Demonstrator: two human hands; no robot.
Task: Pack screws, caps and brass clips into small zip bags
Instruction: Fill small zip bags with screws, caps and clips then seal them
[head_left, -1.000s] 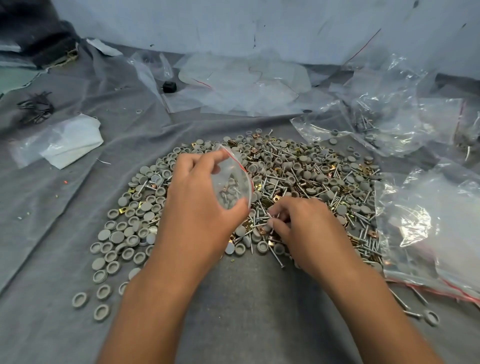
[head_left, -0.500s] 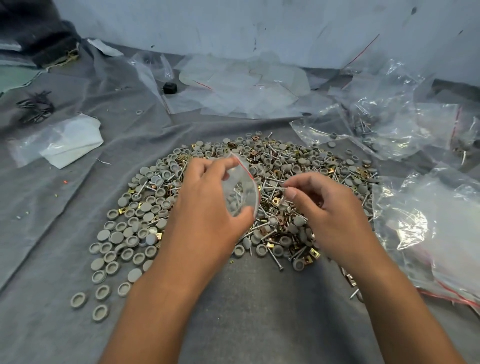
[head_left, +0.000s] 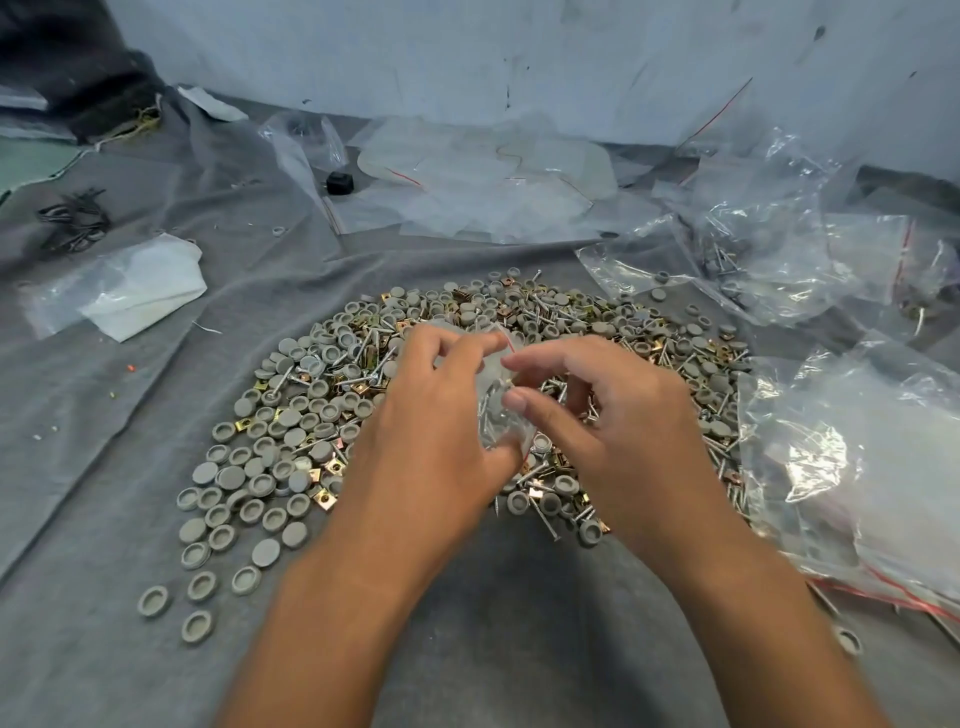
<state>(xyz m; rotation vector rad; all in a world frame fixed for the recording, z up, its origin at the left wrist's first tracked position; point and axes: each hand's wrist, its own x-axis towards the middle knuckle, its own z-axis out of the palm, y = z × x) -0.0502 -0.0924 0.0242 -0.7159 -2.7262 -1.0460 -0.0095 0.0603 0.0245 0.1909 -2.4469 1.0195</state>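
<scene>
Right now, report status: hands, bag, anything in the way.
Left hand grips small zip bag, screws visible inside. Right hand pinching at its mouth. Loose pile of caps, screws, clips beneath; nothing blocking.

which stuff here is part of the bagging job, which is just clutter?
In the job:
- small zip bag, held by left hand
- right hand at the bag's mouth
- pile of caps, screws and brass clips

Lying about:
- black cap
- folded white sheet
- dark wire bundle
</scene>
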